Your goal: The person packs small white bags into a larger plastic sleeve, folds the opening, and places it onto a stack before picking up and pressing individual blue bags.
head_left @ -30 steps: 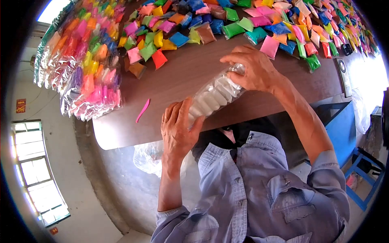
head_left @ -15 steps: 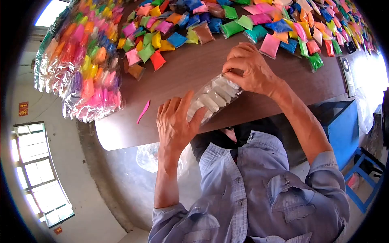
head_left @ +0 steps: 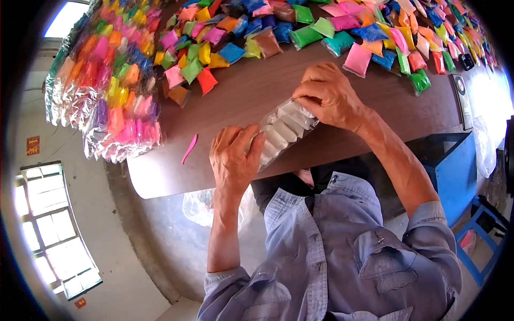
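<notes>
A clear plastic bag with several white packets in a row is held slantwise above the front of the table. My right hand pinches its upper right end between thumb and fingers. At the lower left end, my left hand grips the bag's edge between thumb and forefinger, and part of that edge is hidden behind the thumb. A thin pink modelling tool lies on the table left of my left hand.
Many small colourful packets are spread along the far side of the brown table. Long clear bags of coloured packets are piled at the left. A blue box and blue stool stand at the right.
My left thumb and forefinger have closed together on the bag's left end. My right hand has dropped slightly, and the bag is still between both hands.
</notes>
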`<act>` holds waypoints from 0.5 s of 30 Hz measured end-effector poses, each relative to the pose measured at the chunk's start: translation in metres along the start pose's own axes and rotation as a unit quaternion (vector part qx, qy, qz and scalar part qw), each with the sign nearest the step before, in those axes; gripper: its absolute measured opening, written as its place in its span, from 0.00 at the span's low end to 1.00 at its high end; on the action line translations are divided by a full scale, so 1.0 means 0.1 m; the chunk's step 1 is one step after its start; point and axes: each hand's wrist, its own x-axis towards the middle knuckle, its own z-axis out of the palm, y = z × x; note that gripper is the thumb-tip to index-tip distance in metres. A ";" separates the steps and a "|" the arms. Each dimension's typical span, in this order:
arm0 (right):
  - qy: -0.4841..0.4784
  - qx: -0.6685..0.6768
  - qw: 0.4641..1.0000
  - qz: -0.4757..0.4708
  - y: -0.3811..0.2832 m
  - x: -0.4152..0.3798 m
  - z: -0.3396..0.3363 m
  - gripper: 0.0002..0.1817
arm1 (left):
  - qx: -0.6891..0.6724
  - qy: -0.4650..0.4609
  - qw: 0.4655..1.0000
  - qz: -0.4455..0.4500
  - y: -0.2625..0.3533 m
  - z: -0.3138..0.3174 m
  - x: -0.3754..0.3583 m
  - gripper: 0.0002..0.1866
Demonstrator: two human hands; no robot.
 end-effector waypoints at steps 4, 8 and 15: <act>0.006 -0.005 1.000 -0.011 0.01 -0.01 0.00 0.06 | 0.020 0.006 1.000 0.018 0.04 0.02 0.00 0.10; 0.020 -0.020 0.999 -0.025 0.00 -0.04 -0.03 0.07 | 0.006 0.038 0.999 0.036 0.04 0.06 -0.04 0.10; 0.039 -0.045 0.998 -0.029 0.00 -0.09 -0.03 0.07 | 0.034 0.047 0.996 0.069 0.05 0.06 -0.07 0.14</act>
